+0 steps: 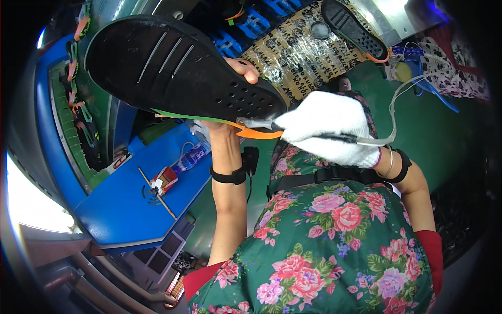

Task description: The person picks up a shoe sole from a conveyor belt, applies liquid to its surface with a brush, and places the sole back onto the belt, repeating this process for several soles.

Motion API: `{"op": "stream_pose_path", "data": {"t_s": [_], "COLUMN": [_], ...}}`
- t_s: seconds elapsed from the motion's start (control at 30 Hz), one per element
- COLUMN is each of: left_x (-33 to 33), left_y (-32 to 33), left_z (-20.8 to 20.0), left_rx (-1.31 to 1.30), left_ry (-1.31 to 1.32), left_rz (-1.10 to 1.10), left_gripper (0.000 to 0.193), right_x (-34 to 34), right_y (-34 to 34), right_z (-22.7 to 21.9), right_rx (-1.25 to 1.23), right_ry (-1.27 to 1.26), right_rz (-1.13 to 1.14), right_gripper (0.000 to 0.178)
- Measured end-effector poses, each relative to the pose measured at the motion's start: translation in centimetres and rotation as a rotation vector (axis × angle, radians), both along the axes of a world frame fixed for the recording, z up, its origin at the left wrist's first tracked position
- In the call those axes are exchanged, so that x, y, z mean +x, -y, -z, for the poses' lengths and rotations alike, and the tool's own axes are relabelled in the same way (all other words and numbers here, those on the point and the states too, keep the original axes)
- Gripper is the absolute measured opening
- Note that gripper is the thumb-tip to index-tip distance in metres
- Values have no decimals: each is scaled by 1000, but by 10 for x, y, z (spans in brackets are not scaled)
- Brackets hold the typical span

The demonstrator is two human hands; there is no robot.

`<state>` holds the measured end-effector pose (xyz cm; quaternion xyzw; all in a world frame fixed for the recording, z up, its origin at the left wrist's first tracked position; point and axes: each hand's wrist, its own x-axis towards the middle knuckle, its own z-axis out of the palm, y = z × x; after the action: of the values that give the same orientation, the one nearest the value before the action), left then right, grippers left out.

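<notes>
My bare left hand (pixel 244 69) grips a black shoe sole (pixel 178 73) from beneath, its fingers curling over the far edge. The sole has long slots at its wide end, round holes at the narrow end and a green and orange rim. My right hand (pixel 332 128), in a white knit glove, is closed around the dark handle of a brush (pixel 257 124). A pale hose (pixel 389 137) runs from the handle's rear end. The brush's whitish tip lies along the sole's near edge, at the narrow end above the orange part of the rim.
A second black sole (pixel 353 31) lies by taped cardboard (pixel 293 49) at the far side. To the left stands a blue table (pixel 117 209) with a plastic bottle (pixel 193 157) and red box (pixel 165 180). Several shoe parts sit on the green conveyor (pixel 73 133).
</notes>
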<state>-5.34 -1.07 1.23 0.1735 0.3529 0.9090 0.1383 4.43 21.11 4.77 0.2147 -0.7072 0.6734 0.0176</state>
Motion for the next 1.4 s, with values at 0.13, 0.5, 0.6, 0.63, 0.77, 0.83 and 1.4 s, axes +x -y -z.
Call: {"op": "stream_pose_path", "data": {"t_s": [0.13, 0.5, 0.6, 0.63, 0.77, 0.83, 1.4], "left_x": [-4, -7, -9, -8, -8, -8, -8], "left_y": [-1, 3, -2, -2, -3, -4, -10], "left_z": [-2, -3, -3, -2, 3, 3, 20], "left_rx": [-85, -177, -99, -59, 78, 86, 31], "left_ry": [-26, -109, -73, -50, -27, -12, 147], "left_rz": [-12, -8, -10, 11, 82, 122, 169], "left_gripper": [72, 59, 63, 69, 87, 91, 134], "right_x": [4, 6, 9, 11, 20, 22, 20], "right_y": [8, 3, -1, 1, 10, 14, 8], "right_z": [12, 12, 2, 3, 8, 5, 2], "right_rx": [-274, -82, 33, 50, 20, 45, -165], "right_ry": [173, -14, -130, -177, -254, -267, -155], "right_rz": [83, 84, 79, 86, 105, 117, 144], "right_gripper": [17, 16, 22, 24, 26, 28, 25]}}
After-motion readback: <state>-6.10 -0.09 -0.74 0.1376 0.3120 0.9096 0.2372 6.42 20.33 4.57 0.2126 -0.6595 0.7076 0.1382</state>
